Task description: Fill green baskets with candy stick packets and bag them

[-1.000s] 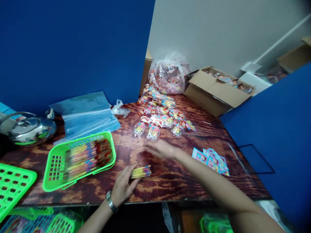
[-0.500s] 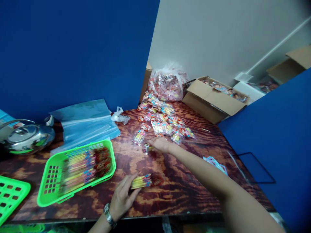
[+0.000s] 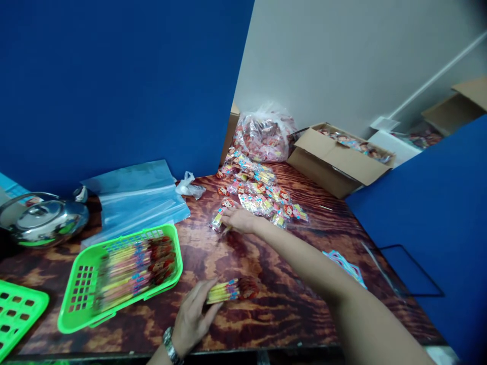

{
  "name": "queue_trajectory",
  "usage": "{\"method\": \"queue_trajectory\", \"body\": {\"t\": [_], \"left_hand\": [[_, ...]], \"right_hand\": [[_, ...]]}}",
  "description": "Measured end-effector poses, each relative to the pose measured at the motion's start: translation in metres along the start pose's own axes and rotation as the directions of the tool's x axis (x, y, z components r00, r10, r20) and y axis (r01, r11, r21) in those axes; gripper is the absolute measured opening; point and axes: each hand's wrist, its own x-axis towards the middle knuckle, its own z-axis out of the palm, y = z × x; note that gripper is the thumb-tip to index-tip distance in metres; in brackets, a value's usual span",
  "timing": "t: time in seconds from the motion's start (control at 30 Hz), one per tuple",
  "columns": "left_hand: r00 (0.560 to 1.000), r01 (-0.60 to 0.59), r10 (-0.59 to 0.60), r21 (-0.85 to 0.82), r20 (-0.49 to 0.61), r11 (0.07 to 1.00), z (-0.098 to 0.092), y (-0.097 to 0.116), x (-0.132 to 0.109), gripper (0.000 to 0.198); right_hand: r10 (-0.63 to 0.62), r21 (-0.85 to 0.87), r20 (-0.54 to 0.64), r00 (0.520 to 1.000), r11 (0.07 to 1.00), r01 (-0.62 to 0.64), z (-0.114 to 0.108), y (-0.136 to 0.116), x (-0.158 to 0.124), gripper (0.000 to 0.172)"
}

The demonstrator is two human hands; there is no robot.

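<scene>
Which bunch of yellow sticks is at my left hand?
The bunch lying apart on the tabletop; others lie in the green basket or plastic packets.

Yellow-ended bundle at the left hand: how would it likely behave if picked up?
The bundle would probably splay if gripped loosely, since it looks like several thin pieces side by side. Its pieces look straight, so likely stiff. It is probably light, being slim beside the left hand.

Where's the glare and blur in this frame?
Head view: glinting highlights on the kettle, pale sheen on the table; head view: packed items in the green basket smeared, brown end of the bundle in the left hand soft; head view: top-right corner dark.
</scene>
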Motion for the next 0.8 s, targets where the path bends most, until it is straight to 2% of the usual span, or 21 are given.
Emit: {"method": "queue_trajectory", "body": {"t": [0.1,0.2,0.27,0.33,0.43,0.5,0.53,0.57,0.63,0.7,0.8], "left_hand": [[1.0,-0.005,0.005,0.01,-0.003,1.0,0.0,0.0,0.0,0.043],[0.999,-0.036,0.037,0.034,-0.034,0.999,0.002,-0.002,-0.001,0.041],[0.996,-0.063,0.066,0.056,-0.06,0.996,0.003,-0.004,-0.001,0.041],[0.993,-0.081,0.086,0.069,-0.079,0.994,0.004,-0.005,-0.001,0.041],[0.991,-0.103,0.108,0.069,-0.084,0.992,0.003,-0.006,0.002,0.039],[0.99,-0.112,0.118,0.072,-0.08,0.991,0.002,-0.006,0.004,0.038],[0.989,-0.117,0.123,0.075,-0.08,0.99,0.002,-0.006,0.004,0.039],[0.989,-0.121,0.127,0.078,-0.078,0.99,0.002,-0.007,0.004,0.039],[0.989,-0.127,0.133,0.076,-0.068,0.989,0.003,-0.009,0.003,0.04],[0.991,-0.121,0.125,0.066,-0.058,0.99,0.004,-0.01,0.002,0.04],[0.992,-0.101,0.105,0.057,-0.076,0.993,0.005,-0.01,0.003,0.039]], "right_hand": [[-0.062,-0.001,0.003,0.998,0.998,0.062,-0.008,-0.001,0.027,0.029],[0.003,0.017,0.035,0.999,1.0,-0.004,-0.009,-0.006,0.033,0.041],[0.088,0.074,0.017,0.996,0.993,-0.089,-0.003,-0.012,0.024,0.057],[0.165,0.186,0.014,0.986,0.969,-0.165,0.007,-0.015,0.005,0.064],[0.249,0.355,0.003,0.968,0.905,-0.234,0.021,-0.003,-0.035,0.052],[0.401,0.417,-0.024,0.916,0.837,-0.356,0.028,0.017,-0.064,0.044],[0.534,0.429,-0.034,0.845,0.771,-0.47,0.032,0.027,-0.078,0.04],[0.61,0.427,-0.033,0.792,0.725,-0.541,0.036,0.036,-0.091,0.036],[0.702,0.425,-0.016,0.712,0.649,-0.631,0.044,0.048,-0.11,0.029],[0.736,0.434,0.011,0.677,0.607,-0.666,0.051,0.047,-0.118,0.025],[0.756,0.482,0.04,0.654,0.559,-0.675,0.057,0.023,-0.115,0.026]]}}
